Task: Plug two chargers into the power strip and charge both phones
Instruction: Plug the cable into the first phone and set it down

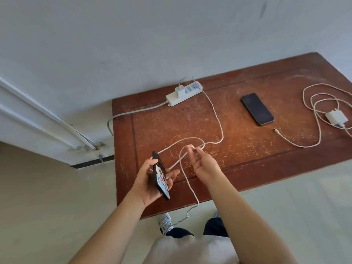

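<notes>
A white power strip (pixel 172 99) lies at the table's far left, with one white charger (pixel 180 90) plugged into it. That charger's white cable (pixel 216 113) runs across the table and loops near the front. My right hand (pixel 202 162) pinches this cable at the loop. My left hand (pixel 152 180) holds a phone with a cartoon case (pixel 161 175), tilted on edge. A second phone (pixel 257 109), black and screen up, lies on the table to the right. Beyond it rests a second white charger (pixel 336 117), unplugged, with its coiled cable (pixel 312 103) and free plug end (pixel 275 130).
The worn brown wooden table (pixel 247 155) stands against a pale wall. The strip's grey cord (pixel 133 112) drops off the table's left edge. A white door frame (pixel 47 126) is at the left. My shoe (pixel 165 222) and knees show below the front edge.
</notes>
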